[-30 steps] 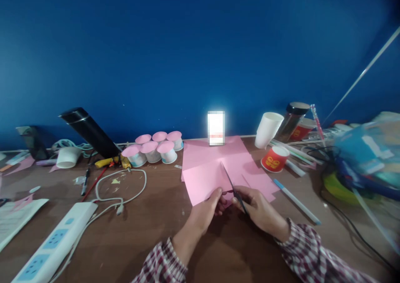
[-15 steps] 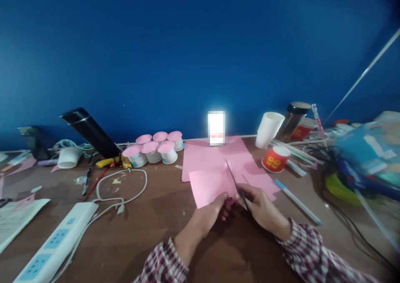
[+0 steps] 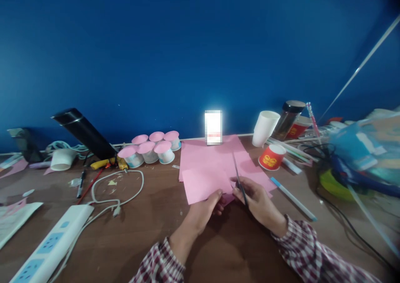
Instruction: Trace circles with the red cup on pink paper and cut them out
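Pink four-sided paper sheet (image 3: 203, 184) is pinched at its near edge by the person's left hand (image 3: 208, 208), the thumb lying on top and the fingers curled below. Close on the right, the person's right hand (image 3: 256, 202) is wrapped round the handles of slim dark-handled scissors (image 3: 241, 190), which point away from the body along the sheet's right side; how far the blades are parted cannot be told. The held sheet is at the middle of the brown wooden table (image 3: 140, 249), in front of larger flat pink paper (image 3: 209, 156). At the far end of that paper stands a bright white rectangle (image 3: 214, 127), blurred into blocks.

Right of the paper lie a white marker with a blue cap (image 3: 295, 200) and, farther back, a red paper cup with yellow print (image 3: 270, 158), near a tilted white paper cup (image 3: 265, 130). To the left, six small cups topped with pink paper discs (image 3: 149, 147) stand grouped together. Beyond them leans a black cylindrical bottle (image 3: 86, 135), and nearer lies a long white power strip with blue sockets (image 3: 67, 222).
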Motion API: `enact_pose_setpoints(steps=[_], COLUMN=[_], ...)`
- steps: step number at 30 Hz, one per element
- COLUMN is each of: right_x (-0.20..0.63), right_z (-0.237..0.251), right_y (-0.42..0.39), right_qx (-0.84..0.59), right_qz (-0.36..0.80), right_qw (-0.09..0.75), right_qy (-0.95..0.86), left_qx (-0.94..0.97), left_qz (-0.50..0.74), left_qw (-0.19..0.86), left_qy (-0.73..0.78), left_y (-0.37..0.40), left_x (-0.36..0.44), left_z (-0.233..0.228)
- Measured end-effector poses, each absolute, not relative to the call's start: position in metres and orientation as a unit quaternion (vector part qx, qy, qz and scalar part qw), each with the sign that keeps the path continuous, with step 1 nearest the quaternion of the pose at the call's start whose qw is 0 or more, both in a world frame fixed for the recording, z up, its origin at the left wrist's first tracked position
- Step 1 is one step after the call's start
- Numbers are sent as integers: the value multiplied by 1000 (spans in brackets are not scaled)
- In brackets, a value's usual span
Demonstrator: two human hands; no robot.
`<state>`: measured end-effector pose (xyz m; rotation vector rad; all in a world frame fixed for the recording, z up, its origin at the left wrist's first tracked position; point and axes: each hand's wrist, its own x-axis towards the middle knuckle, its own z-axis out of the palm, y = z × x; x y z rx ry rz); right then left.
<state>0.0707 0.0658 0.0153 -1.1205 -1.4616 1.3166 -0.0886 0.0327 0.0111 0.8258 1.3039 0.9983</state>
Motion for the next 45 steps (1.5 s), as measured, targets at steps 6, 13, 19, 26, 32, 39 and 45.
enact_pose_setpoints(steps=[6, 13, 19, 26, 32, 39, 45], right_x=[71, 72, 72, 76, 78, 80, 78], right_z=[18, 12, 16, 18, 13, 8, 6], right_y=[67, 64, 66, 70, 72, 74, 72], right_qx=[-444, -429, -452, -457, -460, -458, -459], right_qz=[528, 549, 527, 539, 562, 551, 545], right_qw=[435, 414, 426, 472, 507, 510, 521], right_qy=[-579, -586, -580, -526, -465, -476, -471], left_qx=[380, 368, 368, 431, 491, 481, 436], left_qz=[410, 423, 424, 354, 280, 303, 457], left_qw=[595, 578, 600, 637, 646, 640, 584], left_qy=[577, 594, 569, 532, 514, 516, 510], left_y=[33, 34, 33, 29, 25, 26, 34], left_x=[-88, -88, -89, -89, -94, -95, -93], left_z=[13, 13, 11, 12, 14, 6, 6])
